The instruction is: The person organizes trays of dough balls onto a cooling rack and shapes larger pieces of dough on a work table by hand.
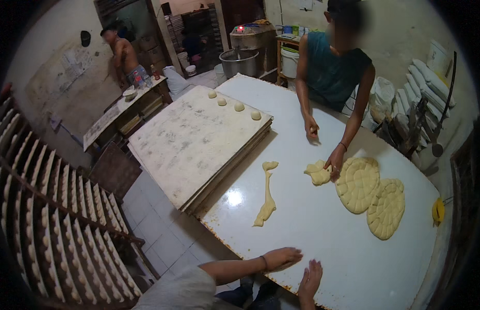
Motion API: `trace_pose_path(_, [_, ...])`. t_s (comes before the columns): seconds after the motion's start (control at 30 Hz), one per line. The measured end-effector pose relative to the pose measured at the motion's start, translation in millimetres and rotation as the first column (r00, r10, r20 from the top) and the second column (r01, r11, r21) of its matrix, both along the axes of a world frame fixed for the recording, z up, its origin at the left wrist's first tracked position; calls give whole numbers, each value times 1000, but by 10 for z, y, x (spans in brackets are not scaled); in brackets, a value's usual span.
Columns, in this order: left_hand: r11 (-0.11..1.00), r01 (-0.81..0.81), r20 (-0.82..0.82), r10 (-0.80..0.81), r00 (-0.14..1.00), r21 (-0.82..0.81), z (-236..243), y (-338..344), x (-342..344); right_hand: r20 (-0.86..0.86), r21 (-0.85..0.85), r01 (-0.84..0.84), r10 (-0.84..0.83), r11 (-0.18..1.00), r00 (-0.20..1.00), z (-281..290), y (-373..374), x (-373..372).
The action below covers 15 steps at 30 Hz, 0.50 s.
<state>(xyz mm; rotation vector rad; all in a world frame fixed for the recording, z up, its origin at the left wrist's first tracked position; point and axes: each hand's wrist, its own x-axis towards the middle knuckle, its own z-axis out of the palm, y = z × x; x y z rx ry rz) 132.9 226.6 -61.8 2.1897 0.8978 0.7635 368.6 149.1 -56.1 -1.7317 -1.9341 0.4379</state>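
Near the front edge of the white table (348,263), my left hand (282,258) is low over the surface, palm down with fingers stretched to the right. Beside it my right hand (310,279) is raised on edge, its fingers straight and pointing away from me. No object shows in either hand, though the underside of the left is hidden. Ahead of them lies a long twisted strip of dough (267,199). Farther right are a small dough lump (318,173) and two flat dough slabs scored into pieces, one (357,185) overlapping the other (387,209).
Stacked floured boards (183,139) hold several dough balls (239,106) at the table's left. Across the table a co-worker (330,70) touches the dough lump. A rack of filled trays (59,227) stands left; another person (127,54) and a mixer bowl (239,63) are behind.
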Motion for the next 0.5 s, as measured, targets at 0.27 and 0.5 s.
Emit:
trace_pose_path(0.27, [988,-149,25,149,988,-30,176,209,-76,-92,19,175,-173,984,981,342,386,-9])
trace_pose_path(0.5, [986,161,-19,-161,987,40,-188,68,-736,7,-202,126,-127,971,992,-231,-366,738])
